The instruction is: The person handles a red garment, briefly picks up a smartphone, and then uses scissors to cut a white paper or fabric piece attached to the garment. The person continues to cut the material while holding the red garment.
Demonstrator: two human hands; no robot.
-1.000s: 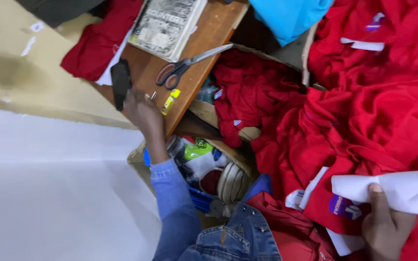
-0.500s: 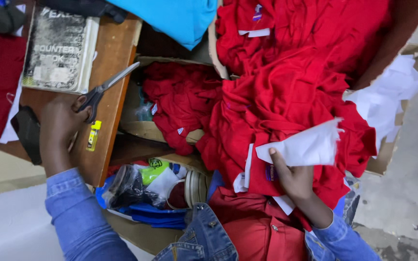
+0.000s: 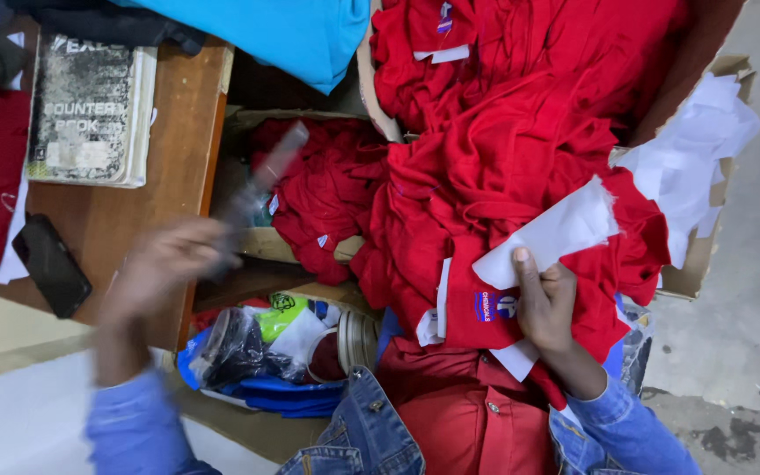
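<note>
Nearest the camera, at six o'clock, lies a denim garment [image 3: 358, 435] with a red garment [image 3: 477, 422] beside it. At seven to eight o'clock the left hand [image 3: 169, 264], in a blue denim sleeve, is blurred with motion; it is closed around the handles of a pair of scissors [image 3: 261, 180], whose blades point up toward one o'clock over the edge of the wooden table [image 3: 178, 149]. At four o'clock the right hand [image 3: 545, 303] grips a white paper piece [image 3: 551, 233], thumb on top, pressed against the pile of red garments [image 3: 503, 149] that fills the middle and runs on to twelve o'clock. Between the hands, low at six to seven o'clock, a box holds plastic-wrapped items in blue, white and green [image 3: 266, 347]. Left of the left hand, at nine o'clock, a black phone [image 3: 50, 264] lies flat on the table. Farther off at eleven o'clock a worn notebook [image 3: 90, 110] rests on the table, and a turquoise cloth [image 3: 283, 35] hangs over the table edge at twelve. At two o'clock crumpled white paper [image 3: 692, 167] lies in the cardboard box [image 3: 705, 255] that holds the red pile.
</note>
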